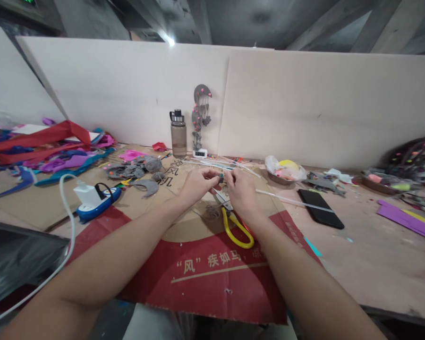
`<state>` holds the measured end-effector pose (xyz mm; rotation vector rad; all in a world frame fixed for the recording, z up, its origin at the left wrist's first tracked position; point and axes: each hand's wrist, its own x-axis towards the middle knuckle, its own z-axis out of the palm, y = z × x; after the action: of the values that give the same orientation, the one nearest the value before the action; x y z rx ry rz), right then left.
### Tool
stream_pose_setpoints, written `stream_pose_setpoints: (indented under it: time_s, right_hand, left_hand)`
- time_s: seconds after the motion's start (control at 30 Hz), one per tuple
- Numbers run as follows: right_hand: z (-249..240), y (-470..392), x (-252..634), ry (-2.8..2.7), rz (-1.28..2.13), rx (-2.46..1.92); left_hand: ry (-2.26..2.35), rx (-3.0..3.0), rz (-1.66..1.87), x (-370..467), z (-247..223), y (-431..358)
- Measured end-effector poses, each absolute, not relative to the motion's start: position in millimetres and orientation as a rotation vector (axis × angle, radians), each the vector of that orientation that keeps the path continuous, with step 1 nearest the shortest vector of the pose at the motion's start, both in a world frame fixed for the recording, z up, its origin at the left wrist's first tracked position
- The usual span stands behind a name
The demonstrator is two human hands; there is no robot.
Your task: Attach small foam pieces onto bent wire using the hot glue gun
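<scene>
My left hand (202,184) and my right hand (241,193) meet over the cardboard, fingertips pinched close together. A small dark green piece (221,177) shows at the left fingertips. My right fingers are closed beside it, and what they hold is hidden. Below the hands lie scissors (238,231) with yellow and red handles, partly covered by my right hand and forearm. Loose grey thread (211,212) is heaped left of the scissors. A long translucent strip (293,199) stretches from beside my right hand across the phone; whether the hand touches it I cannot tell.
A black phone (320,208) lies to the right. Grey felt pieces (123,170) and a blue power strip (98,205) with a white cable are on the left. Behind stand a bottle (178,134), a small clock (200,153) and a grey moon-shaped hanging ornament (202,92).
</scene>
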<state>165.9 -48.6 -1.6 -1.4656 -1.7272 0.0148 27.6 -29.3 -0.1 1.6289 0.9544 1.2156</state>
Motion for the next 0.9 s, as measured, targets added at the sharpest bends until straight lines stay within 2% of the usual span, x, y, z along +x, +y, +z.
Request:
stream_pose_setpoints:
  time_s: [0.9]
  right_hand:
    - [-0.7,-49.6,165.4,-1.713,0.031,-1.487]
  left_hand:
    - [0.81,1.48,1.129,28.9,-1.1,-32.5]
